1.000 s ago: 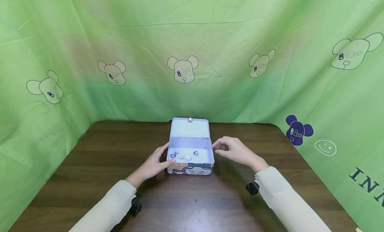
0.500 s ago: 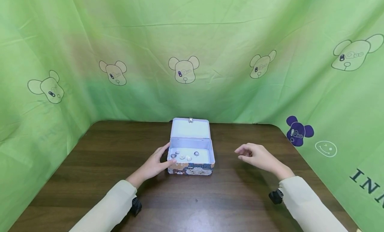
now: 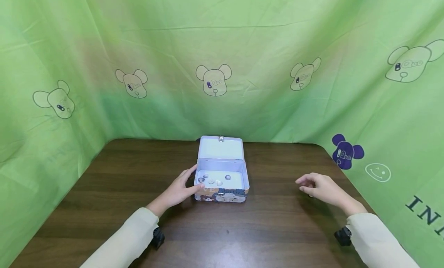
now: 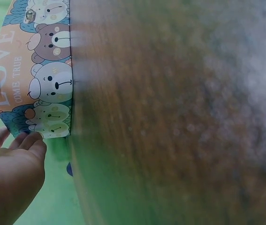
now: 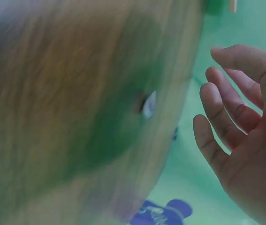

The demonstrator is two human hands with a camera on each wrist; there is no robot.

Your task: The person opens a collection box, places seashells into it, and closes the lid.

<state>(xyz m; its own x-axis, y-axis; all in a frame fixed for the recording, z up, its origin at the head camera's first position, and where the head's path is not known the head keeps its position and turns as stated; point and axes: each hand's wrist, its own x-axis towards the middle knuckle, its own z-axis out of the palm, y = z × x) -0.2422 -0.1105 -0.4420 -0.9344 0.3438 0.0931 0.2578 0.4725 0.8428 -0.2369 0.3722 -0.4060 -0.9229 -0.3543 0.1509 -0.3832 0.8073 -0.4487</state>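
Note:
An open tin box with cartoon bears and the words "LOVE COME TRUE" on its side stands near the middle of the table. Several small shell-like pieces lie on its white floor. My left hand grips its left front corner, thumb over the front rim and fingers along the left side; the left wrist view shows the bear-printed side beside the fingers. Far to the right, my right hand hovers with loosely bent fingers and nothing in them. Under it a small pale piece lies on the table, mostly hidden in the head view.
The box's lid is tipped back, its metal clasp at the top. A dark brown wooden table bears everything. Behind and beside it hangs a green curtain printed with bear faces.
My right hand has moved from the box's right side out to the right, over the small piece on the table. The left hand and the box have stayed in place.

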